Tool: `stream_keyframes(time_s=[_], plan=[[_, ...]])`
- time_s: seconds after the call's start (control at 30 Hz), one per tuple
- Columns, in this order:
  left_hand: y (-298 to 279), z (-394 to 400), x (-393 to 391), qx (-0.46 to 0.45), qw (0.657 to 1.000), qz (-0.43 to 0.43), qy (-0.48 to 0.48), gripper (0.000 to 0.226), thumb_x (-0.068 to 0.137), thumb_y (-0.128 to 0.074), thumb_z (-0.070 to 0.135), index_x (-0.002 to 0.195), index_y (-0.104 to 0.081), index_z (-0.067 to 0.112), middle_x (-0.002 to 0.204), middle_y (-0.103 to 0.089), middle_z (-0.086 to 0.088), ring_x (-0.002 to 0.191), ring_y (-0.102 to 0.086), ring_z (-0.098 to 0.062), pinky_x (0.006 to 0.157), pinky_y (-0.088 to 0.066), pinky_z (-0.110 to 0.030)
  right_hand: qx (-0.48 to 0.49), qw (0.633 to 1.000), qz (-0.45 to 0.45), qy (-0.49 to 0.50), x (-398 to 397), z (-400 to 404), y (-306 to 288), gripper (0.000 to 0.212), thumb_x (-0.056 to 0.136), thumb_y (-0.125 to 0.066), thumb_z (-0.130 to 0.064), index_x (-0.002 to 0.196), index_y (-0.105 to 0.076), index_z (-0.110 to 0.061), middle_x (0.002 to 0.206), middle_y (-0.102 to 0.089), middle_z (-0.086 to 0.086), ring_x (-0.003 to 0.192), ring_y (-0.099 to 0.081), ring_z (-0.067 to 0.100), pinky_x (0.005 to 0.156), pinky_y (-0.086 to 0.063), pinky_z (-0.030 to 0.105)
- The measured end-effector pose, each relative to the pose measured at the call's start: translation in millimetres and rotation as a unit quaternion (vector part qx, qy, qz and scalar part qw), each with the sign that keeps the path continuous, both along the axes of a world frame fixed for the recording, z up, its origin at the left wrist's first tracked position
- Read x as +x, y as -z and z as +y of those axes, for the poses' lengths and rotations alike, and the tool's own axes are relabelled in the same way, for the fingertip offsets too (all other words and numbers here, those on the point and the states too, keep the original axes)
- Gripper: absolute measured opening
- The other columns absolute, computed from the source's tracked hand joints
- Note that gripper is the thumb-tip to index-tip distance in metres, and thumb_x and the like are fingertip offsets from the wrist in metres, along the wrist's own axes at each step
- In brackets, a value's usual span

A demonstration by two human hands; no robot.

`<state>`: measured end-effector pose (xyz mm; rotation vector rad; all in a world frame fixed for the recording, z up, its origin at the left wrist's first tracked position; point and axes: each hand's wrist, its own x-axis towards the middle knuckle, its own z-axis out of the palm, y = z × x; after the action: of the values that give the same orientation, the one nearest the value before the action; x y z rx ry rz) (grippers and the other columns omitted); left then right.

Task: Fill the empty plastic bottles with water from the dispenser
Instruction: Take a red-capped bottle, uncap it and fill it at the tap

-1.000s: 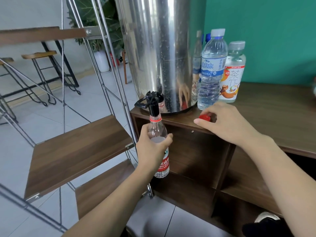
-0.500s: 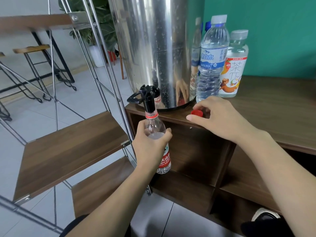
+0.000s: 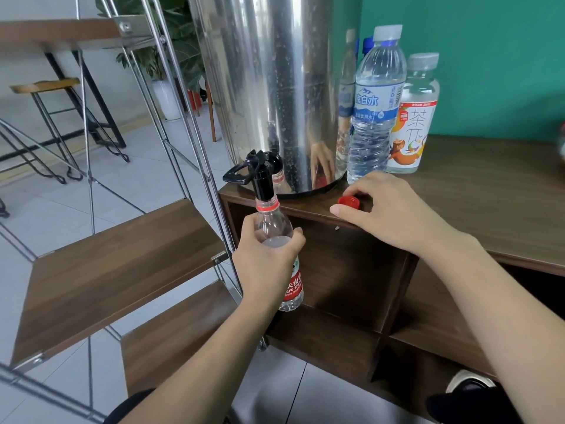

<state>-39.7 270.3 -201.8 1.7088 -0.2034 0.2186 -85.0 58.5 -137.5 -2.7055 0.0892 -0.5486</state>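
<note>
The table (image 3: 477,191) is a dark wood-grain cabinet with open cubbyholes under its top, set against a teal wall (image 3: 477,62). To its left stands a metal-framed folding shelf (image 3: 116,264) with brown boards, over a pale tiled floor; farther back there are stools (image 3: 46,87) and a potted plant (image 3: 171,56).

A tall steel dispenser (image 3: 269,81), beaded with droplets, sits at the table's left corner, its black tap (image 3: 260,172) jutting over the edge. The left hand (image 3: 266,264) wraps its fingers and thumb round a clear plastic bottle (image 3: 276,231), holding it upright with its open neck right up at the tap's spout. The red label reads partly "GFU SP", the rest hidden by the hand.

The right hand (image 3: 394,209) rests on the table edge, fingers loosely curved over a red cap (image 3: 348,201); whether it actually pinches the cap I cannot tell.

Just beside the dispenser stand two capped bottles: one with a blue label (image 3: 374,105) bearing Chinese characters, and one with a white label (image 3: 412,117) showing a large "茶" and cartoon figures.
</note>
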Motion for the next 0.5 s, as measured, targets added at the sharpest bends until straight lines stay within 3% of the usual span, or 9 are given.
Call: stream_keyframes(time_s=[0.23, 0.5], plan=[[-1.6, 4.3, 3.3, 0.022, 1.000, -0.019, -0.008, 0.039, 0.079, -0.088, 0.031, 0.108, -0.062, 0.033, 0.095, -0.074, 0.014, 0.089, -0.069, 0.001, 0.081, -0.054, -0.023, 0.011, 1.000, -0.010, -0.005, -0.4, -0.1, 0.8, 0.051, 0.081, -0.055, -0.073, 0.102, -0.069, -0.029, 0.102, -0.061, -0.009, 0.101, -0.054, 0.014, 0.094, -0.049, 0.041], [-1.1, 6.4, 6.4, 0.031, 0.999, -0.027, -0.009, 0.038, 0.077, -0.088, 0.032, 0.106, -0.063, 0.032, 0.091, -0.074, 0.014, 0.086, -0.070, -0.001, 0.082, -0.059, -0.030, 0.009, 1.000, -0.005, -0.001, -3.9, 0.6, 0.6, 0.053, 0.082, -0.053, -0.073, 0.107, -0.070, -0.028, 0.106, -0.062, -0.009, 0.104, -0.055, 0.013, 0.094, -0.050, 0.041]])
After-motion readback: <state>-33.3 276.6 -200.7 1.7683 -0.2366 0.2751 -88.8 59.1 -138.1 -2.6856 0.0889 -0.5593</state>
